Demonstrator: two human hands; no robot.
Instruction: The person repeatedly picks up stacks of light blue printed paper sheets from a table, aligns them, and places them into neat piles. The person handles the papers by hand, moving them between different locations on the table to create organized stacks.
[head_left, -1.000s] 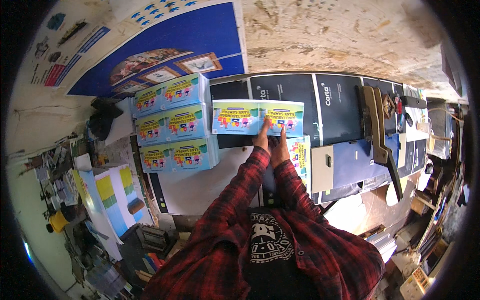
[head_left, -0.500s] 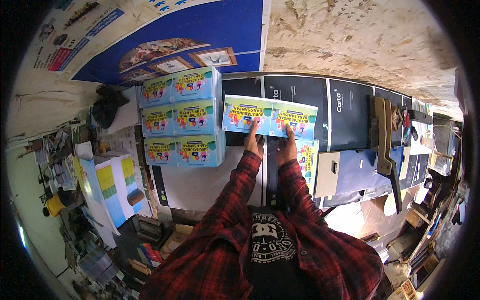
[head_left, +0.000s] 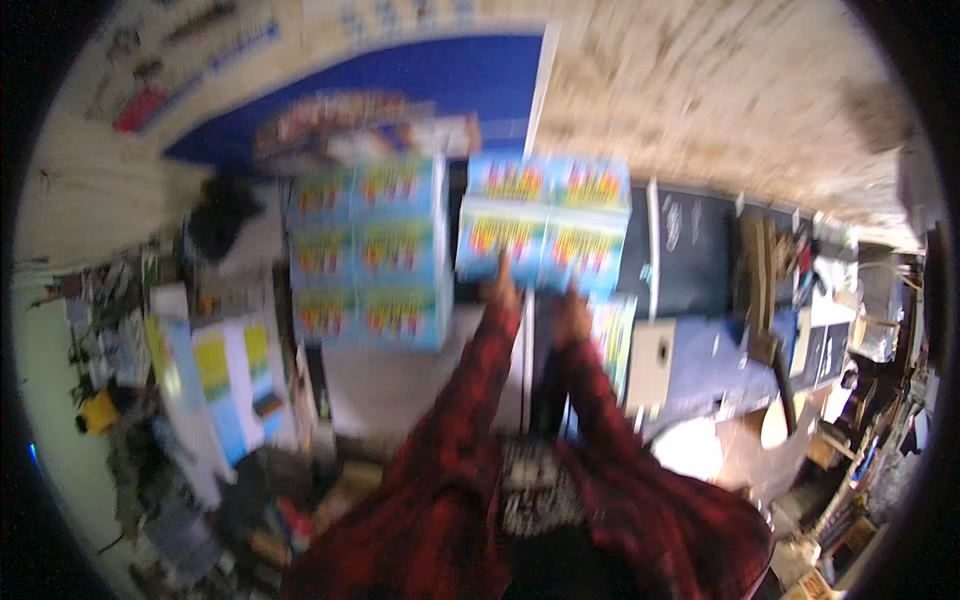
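Observation:
Both my hands are at the near edge of a stack of printed booklets (head_left: 502,243), blue with yellow-green and colourful figures, two covers side by side. My left hand (head_left: 502,290) grips its left half with a finger or thumb stretched over the top. On the right half, my right hand (head_left: 573,312) holds the edge the same way. Motion blurs the fingers, and their undersides are hidden. Directly behind lies another matching pair of booklets (head_left: 590,182). To the left stand several stacks of the same booklets (head_left: 395,250), in rows.
Dark boards (head_left: 690,240) cover the table to the right, with a long-handled lever tool (head_left: 765,350) over them. Near my right forearm lies another colourful print (head_left: 615,335). A pale sheet (head_left: 420,385) covers the near table. Stacked paper strips (head_left: 225,385) stand at left.
The booklets in my hands have shifted slightly, and a matching pair now shows behind them. The whole view has moved a little and blurred.

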